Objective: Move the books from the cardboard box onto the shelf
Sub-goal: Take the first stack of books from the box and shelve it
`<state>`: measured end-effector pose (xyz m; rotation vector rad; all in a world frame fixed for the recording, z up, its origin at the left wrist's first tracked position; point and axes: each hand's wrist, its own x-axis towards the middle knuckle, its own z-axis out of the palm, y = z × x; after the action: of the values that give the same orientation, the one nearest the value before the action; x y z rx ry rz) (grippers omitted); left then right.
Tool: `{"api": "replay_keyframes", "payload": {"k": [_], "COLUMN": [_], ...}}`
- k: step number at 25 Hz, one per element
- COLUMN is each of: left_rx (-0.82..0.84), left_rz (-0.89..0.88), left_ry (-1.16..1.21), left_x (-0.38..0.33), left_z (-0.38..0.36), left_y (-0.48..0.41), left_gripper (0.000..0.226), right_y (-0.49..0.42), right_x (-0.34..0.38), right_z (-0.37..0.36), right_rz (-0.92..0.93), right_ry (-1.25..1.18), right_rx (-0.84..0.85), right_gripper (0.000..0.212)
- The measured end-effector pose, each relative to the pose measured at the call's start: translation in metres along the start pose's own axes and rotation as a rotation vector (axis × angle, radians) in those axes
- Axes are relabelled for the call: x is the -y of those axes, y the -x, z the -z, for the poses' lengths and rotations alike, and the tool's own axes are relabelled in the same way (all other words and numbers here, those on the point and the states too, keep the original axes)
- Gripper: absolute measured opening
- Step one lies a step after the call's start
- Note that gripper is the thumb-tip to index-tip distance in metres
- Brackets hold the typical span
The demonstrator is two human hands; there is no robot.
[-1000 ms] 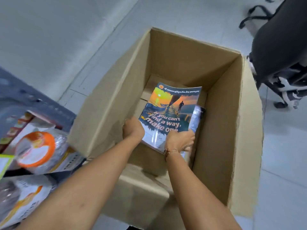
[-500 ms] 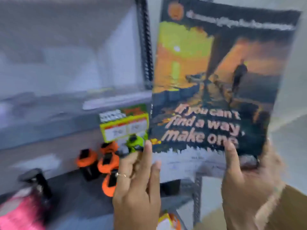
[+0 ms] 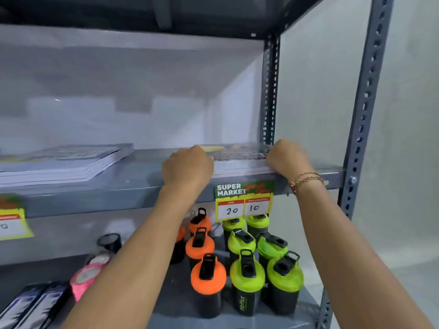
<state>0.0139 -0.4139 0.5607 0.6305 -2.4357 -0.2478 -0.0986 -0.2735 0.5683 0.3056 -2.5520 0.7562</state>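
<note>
Your left hand [image 3: 187,166] and right hand [image 3: 288,160] have fingers clamped on the book [image 3: 240,160], flat on the shelf [image 3: 133,186]; a stack [image 3: 64,162] lies at 9 o'clock.

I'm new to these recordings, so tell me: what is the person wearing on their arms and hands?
Both forearms are bare, with no sleeves in view. The right hand has thin red-and-gold thread bracelets around its wrist. The left hand wears no bracelet; a thin ring seems to glint on one finger, too blurred to be sure.
</note>
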Motion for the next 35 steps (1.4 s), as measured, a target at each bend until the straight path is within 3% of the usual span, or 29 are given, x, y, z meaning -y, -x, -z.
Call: {"api": "replay_keyframes", "payload": {"k": [3,5,8,10,12,15,18,21,24,30,35], "left_rx": [0.016,-0.129,-0.566,-0.62,-0.371,0.344,1.08,1.485,1.62,1.492,1.332], "left_rz": [0.019,-0.07,-0.44,-0.714,-0.905,-0.931,-0.923,-0.884,-0.915,-0.718,-0.616], "left_ry": [-0.096,-0.18,-0.027,0.222,0.449,0.554,0.295,0.09,-0.127,-0.214,-0.251], "left_x": [-0.007,-0.014,-0.052,-0.091,-0.14,-0.188,-0.22,-0.211,-0.181,-0.159,-0.168], "left_z": [0.005,0.002,-0.026,-0.063,-0.118,-0.204,-0.321,-0.423,-0.49,-0.53,-0.518], "left_y": [0.007,0.012,0.039,0.08,0.139,0.235,0.333,0.401,0.454,0.503,0.515], "left_gripper": [0.032,0.029,0.024,0.025,0.029,0.04,0.037,0.028,0.037,0.038,0.028], "right_y": [0.003,0.013,0.068,0.118,0.165,0.247,0.35,0.432,0.479,0.518,0.513], "right_x": [-0.003,-0.007,-0.044,-0.096,-0.181,-0.312,-0.428,-0.486,-0.507,-0.524,-0.522], "right_z": [0.001,0.005,-0.002,-0.022,-0.053,-0.101,-0.139,-0.165,-0.189,-0.219,-0.221], "right_rz": [-0.044,0.018,0.179,0.165,-0.103,-0.767,-1.377,-1.883,-2.156,-2.121,-2.126], "right_ry": [-0.031,-0.125,-0.428,-0.479,-0.418,-0.418,-0.219,-0.184,-0.199,-0.117,-0.048], "right_rx": [0.056,-0.079,-0.594,-0.956,-1.02,-0.868,-0.621,-0.249,-0.074,-0.184,-0.295], "right_gripper": [0.029,0.028,0.025,0.022,0.023,0.036,0.052,0.049,0.058,0.077,0.063]}}
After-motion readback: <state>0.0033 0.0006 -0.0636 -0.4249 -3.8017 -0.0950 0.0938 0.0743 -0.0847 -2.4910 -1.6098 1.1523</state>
